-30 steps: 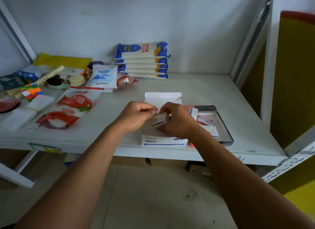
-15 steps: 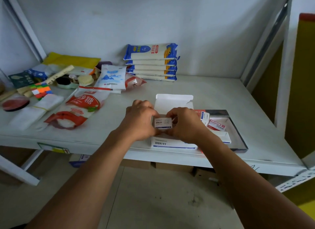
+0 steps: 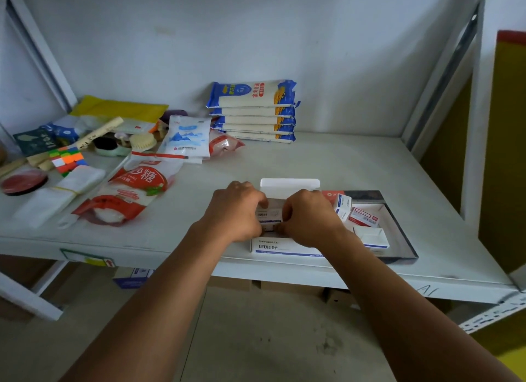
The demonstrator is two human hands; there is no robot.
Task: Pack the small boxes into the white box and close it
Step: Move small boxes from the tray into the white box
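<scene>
The white box (image 3: 280, 248) with blue print sits near the shelf's front edge, its lid flap (image 3: 289, 183) standing open at the back. My left hand (image 3: 237, 213) and my right hand (image 3: 308, 218) meet over its opening and both pinch one small white box (image 3: 269, 212), held just above or at the opening. More small boxes lie to the right in a dark tray (image 3: 398, 228): a blue-and-white one (image 3: 343, 205), a red-and-white one (image 3: 364, 216) and a white one (image 3: 373, 236). The inside of the white box is hidden by my hands.
Red-and-white sugar bags (image 3: 128, 193) lie left of the box. A stack of blue noodle packs (image 3: 253, 111) stands at the back wall. A colour cube (image 3: 68, 161), brush, red lid and packets crowd the left end. A shelf post (image 3: 478, 111) rises at right.
Both hands turned the small box so its printed face shows, then lowered it toward the white box's opening. The view shifted slightly left and nearer.
</scene>
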